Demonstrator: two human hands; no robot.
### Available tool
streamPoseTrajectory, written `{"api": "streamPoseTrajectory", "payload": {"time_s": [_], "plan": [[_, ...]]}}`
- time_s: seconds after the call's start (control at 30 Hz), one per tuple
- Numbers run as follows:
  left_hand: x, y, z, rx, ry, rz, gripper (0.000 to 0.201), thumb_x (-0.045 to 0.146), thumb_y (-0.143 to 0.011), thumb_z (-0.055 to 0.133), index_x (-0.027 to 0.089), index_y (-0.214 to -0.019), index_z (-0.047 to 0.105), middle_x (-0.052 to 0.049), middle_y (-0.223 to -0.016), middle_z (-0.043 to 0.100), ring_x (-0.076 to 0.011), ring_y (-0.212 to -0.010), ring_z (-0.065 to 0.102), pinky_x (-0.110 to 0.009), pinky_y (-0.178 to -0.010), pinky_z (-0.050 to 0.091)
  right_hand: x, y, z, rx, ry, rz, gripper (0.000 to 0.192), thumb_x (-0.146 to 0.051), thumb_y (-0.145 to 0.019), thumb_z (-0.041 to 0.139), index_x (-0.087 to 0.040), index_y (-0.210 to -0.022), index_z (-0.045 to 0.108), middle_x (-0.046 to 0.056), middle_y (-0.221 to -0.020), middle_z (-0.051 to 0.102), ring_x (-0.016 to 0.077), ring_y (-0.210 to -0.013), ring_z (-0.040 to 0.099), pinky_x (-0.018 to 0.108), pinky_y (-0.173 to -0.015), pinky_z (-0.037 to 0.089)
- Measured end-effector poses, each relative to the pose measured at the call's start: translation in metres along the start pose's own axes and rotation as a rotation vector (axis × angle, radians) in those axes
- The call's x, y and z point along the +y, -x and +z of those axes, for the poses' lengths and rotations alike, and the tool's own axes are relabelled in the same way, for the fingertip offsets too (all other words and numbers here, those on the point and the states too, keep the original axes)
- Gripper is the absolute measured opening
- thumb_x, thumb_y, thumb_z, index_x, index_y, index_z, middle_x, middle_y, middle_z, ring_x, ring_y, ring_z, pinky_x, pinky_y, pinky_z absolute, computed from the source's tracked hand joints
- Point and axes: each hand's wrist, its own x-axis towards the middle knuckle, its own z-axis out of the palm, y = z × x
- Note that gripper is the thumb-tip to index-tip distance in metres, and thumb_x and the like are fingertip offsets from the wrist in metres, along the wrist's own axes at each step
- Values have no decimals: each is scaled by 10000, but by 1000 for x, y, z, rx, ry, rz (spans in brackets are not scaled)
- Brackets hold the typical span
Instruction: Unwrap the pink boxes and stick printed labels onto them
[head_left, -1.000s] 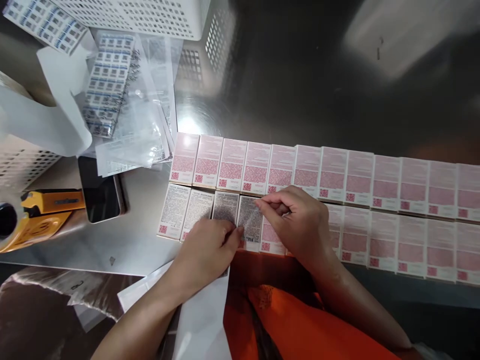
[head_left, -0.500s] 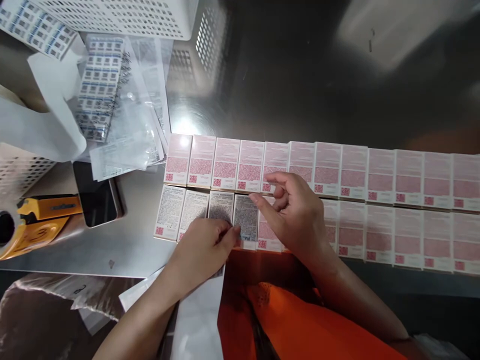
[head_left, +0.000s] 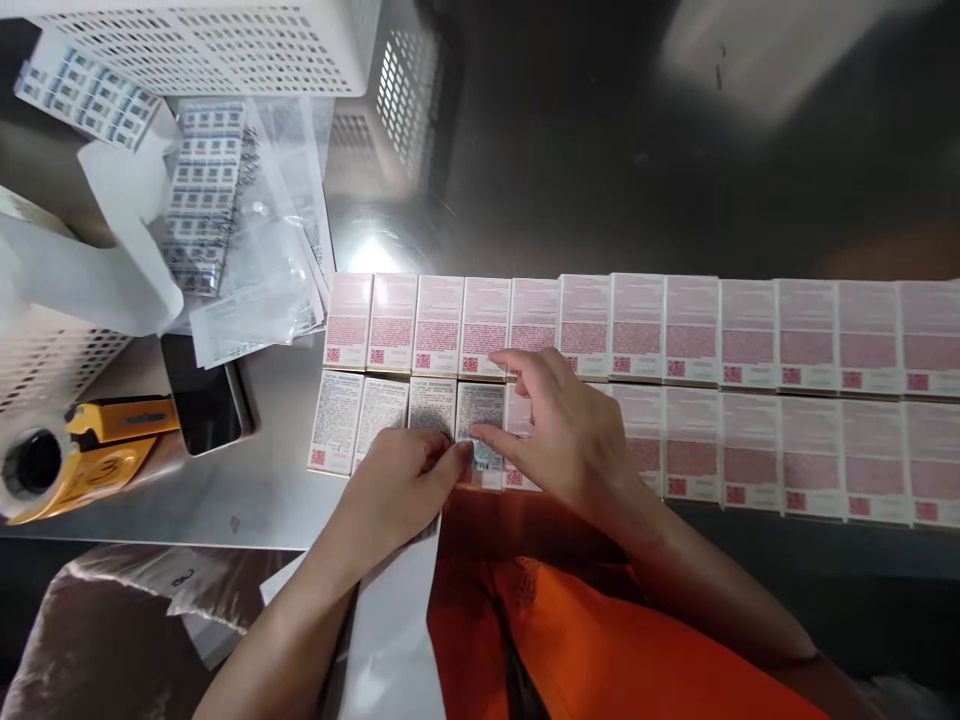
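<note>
Two rows of small pink and white boxes (head_left: 690,325) lie side by side across the metal table. In the near row, the leftmost boxes carry grey labels (head_left: 335,410) dense with small print. My left hand (head_left: 401,470) rests over the lower ends of these boxes, thumb and fingers pinched together by the fourth one. From beneath it a white label strip (head_left: 397,620) hangs down toward my lap; the held end is hidden. My right hand (head_left: 566,425) is open, its thumb touching the label (head_left: 480,405) on the fourth box and its index finger stretched over the far row.
At the upper left stand a white perforated basket (head_left: 217,50), sheets of square-code stickers (head_left: 202,190) and clear plastic bags (head_left: 274,270). A phone (head_left: 202,400) and a yellow tape dispenser (head_left: 120,440) lie left of the boxes. A plastic-wrapped bundle (head_left: 112,640) sits below the table edge.
My right hand has moved left and slightly down, bringing its thumb onto the fourth box's label. My left hand remains at the same boxes. The view has shifted slightly.
</note>
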Motion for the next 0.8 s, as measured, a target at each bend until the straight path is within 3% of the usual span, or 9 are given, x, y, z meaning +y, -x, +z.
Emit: {"api": "streamPoseTrajectory", "payload": {"time_s": [0.33,0.63,0.8], "plan": [[8,1,4,79,-113,-34,499,549,-897,437,224,-560,609,-31,-507,624,-197,-533,569,-322,-574,331,-3,-1,-1,-53,32,69,635,-473,-775,778,-253,-1296,490,35,-1163,621,235,-942,653,308,-552,420],[11,7,6,152,-227,-10,489,527,-886,472,228,-519,592,-36,-533,638,-198,-566,572,-316,-592,341,-3,1,-1,12,56,29,656,-483,-750,795,-255,-1279,480,43,-1188,606,246,-909,637,308,-545,407],[0,23,1,252,-278,-28,506,564,-864,511,222,-493,547,-21,-508,618,-180,-533,547,-302,-573,327,-3,5,0,5,94,-30,673,-510,-764,782,-233,-1299,481,74,-1187,588,254,-886,633,313,-559,426]]}}
